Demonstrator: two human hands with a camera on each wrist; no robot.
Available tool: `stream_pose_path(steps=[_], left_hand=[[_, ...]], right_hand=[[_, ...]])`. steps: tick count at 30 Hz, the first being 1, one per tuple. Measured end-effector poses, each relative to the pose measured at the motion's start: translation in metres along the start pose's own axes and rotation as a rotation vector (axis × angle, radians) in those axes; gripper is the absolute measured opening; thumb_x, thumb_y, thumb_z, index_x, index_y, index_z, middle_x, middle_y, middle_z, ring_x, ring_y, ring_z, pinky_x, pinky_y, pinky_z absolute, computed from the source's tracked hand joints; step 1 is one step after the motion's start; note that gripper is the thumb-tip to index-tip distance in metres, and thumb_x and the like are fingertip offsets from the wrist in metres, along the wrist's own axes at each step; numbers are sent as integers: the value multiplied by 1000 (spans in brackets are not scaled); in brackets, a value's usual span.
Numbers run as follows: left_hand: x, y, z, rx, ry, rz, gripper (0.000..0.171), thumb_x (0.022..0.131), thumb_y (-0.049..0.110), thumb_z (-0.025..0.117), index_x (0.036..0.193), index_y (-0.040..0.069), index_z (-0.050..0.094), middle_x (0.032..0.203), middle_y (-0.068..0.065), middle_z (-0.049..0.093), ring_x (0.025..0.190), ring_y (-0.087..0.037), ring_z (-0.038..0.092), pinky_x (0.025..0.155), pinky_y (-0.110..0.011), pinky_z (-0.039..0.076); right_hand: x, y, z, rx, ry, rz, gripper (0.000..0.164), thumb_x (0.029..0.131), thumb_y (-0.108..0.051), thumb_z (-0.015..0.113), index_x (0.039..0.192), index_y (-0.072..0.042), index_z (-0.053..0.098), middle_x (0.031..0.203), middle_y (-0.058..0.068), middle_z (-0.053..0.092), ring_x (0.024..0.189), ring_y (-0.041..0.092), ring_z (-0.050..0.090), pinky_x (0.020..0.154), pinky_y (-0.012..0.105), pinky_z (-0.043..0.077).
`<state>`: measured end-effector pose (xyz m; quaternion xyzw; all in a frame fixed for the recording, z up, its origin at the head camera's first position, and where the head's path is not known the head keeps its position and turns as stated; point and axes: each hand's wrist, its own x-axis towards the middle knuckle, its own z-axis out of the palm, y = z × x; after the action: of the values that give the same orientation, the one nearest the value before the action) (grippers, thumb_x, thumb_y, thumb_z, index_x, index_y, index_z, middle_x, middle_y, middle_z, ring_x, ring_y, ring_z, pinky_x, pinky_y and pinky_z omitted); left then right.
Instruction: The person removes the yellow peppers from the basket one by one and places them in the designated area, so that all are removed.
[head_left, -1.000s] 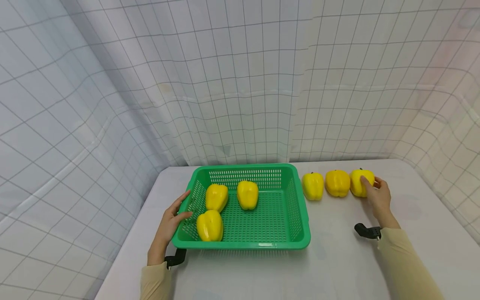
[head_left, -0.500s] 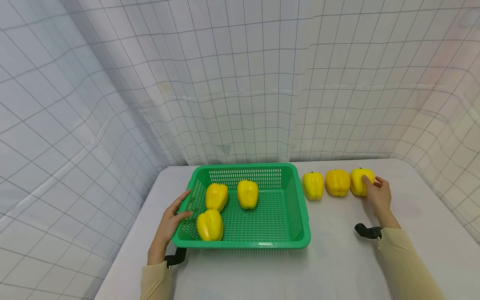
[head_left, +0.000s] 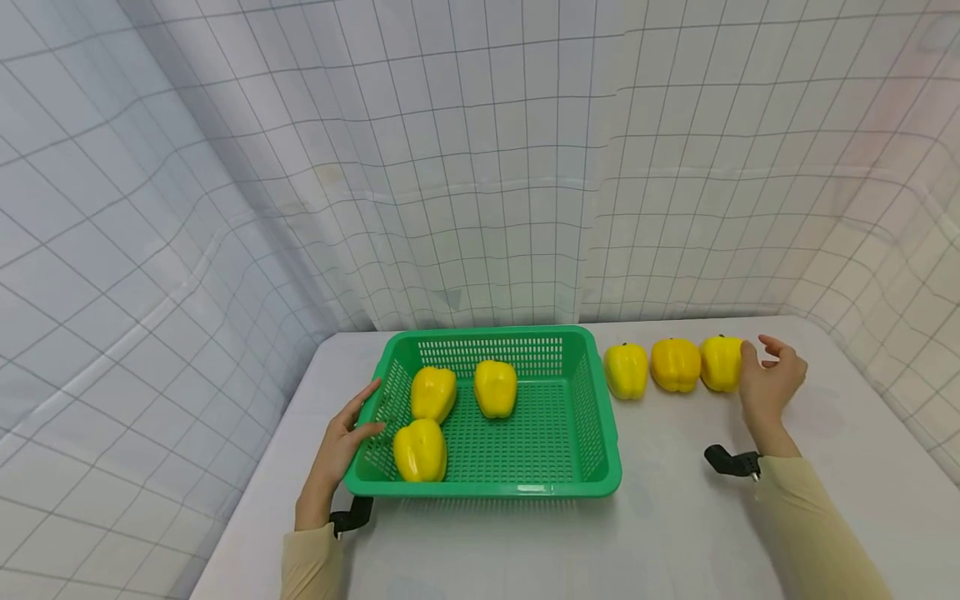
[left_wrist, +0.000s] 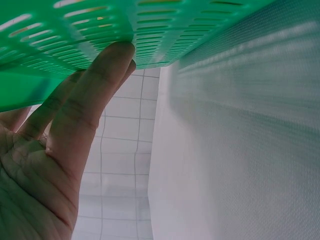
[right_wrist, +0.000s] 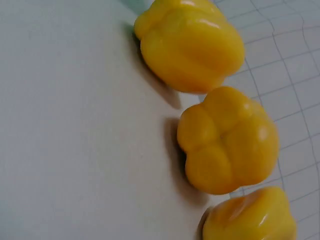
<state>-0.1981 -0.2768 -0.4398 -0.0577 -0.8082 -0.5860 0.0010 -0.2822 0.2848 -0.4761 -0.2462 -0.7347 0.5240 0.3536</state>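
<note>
My left hand (head_left: 339, 446) holds the left rim of a green plastic basket (head_left: 525, 490), its thumb lying over the rim. In the left wrist view, extended fingers (left_wrist: 92, 95) lie against the slotted outer wall. Inside the basket are three yellow bell peppers (head_left: 495, 389). To its right, three more stand in a row: one by the basket (head_left: 626, 372), a deeper yellow one (head_left: 675, 365) and the rightmost pepper (head_left: 720, 364). Just right of that last one is my right hand (head_left: 771, 385), fingers loosely bent with nothing between them, thumb overlapping the pepper's edge.
White curtains with a grid pattern (head_left: 480, 208) hang behind and on both sides of the white table (head_left: 660, 500). Black wrist devices (head_left: 731, 462) are worn on both wrists. The row of peppers stands near the table's back edge.
My right hand has let go of the rightmost pepper and drawn off to the right, its fingers lifting away. That pepper stays in the row. The left hand and basket keep their places.
</note>
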Motion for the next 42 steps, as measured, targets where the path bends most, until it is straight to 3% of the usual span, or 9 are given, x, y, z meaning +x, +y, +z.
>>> stream_pose_path(steps=[4,15,26,36,42], left_hand=[[0,-2,0,-2,4,1,62,92,0,54,149,7,30,146,-22,33,113,-39,47,80,-35,50],[0,-1,2,-7,1,-4,63,92,0,55,149,7,30,149,-20,30,118,-39,44,84,-30,47],[-3,1,2,-9,4,-18,64,91,2,56,149,8,31,149,-20,30,118,-38,44,83,-30,47],[-3,3,1,11,7,-10,63,92,2,55,149,8,31,149,-20,30,117,-39,45,83,-30,47],[3,-10,-2,9,6,-6,63,92,2,55,150,11,31,150,-18,29,119,-37,44,83,-30,47]], right_hand=[[-7,-18,6,58,-24,-66,32,90,-20,60,113,3,62,94,-14,39,75,1,36,73,20,29],[-41,-62,24,146,-219,-272,25,91,-15,61,107,4,64,100,-9,46,83,7,42,70,24,33],[-78,-110,36,217,-453,-427,20,92,-8,59,108,3,64,108,11,52,89,13,44,75,27,34],[-101,-133,53,241,-644,-476,18,93,-10,60,106,1,64,106,10,57,89,17,50,76,28,38],[-114,-144,63,213,-813,-481,20,93,-13,61,109,-1,64,109,12,60,90,22,55,77,33,42]])
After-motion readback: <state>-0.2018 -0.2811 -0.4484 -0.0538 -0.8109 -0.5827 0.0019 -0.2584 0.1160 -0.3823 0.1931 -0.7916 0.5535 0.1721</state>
